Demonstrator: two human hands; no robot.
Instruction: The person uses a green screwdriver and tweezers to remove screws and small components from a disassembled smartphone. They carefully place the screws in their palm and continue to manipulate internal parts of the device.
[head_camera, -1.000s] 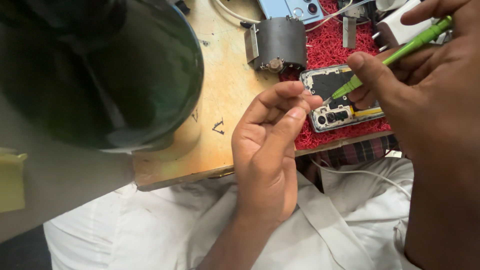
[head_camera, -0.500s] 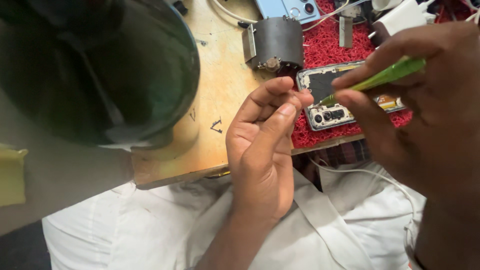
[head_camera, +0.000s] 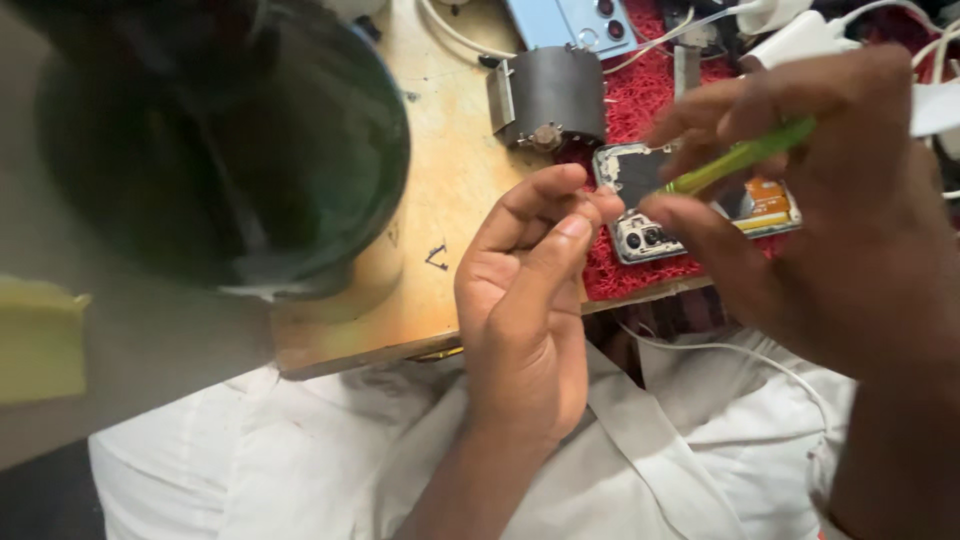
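My left hand (head_camera: 520, 330) hovers at the wooden bench's front edge, thumb and fingertips pinched together; nothing shows between them. My right hand (head_camera: 850, 250) grips a slim green tool (head_camera: 740, 158) whose tip points down-left, close to the left fingertips. Under the tool lies an opened phone (head_camera: 640, 235) on a red mat (head_camera: 640, 275), with its camera block and an orange part exposed. The right hand covers much of it.
A dark grey cylindrical part (head_camera: 555, 95) stands behind the phone, and a light blue phone back cover (head_camera: 570, 20) lies further back. A big dark green round shade (head_camera: 220, 150) fills the left. White cables (head_camera: 800, 40) run at top right. A yellow block (head_camera: 40, 340) sits at the left edge.
My right hand has shifted left over the opened phone and the green tool now lies flatter. My left hand has stayed pinched in about the same place.
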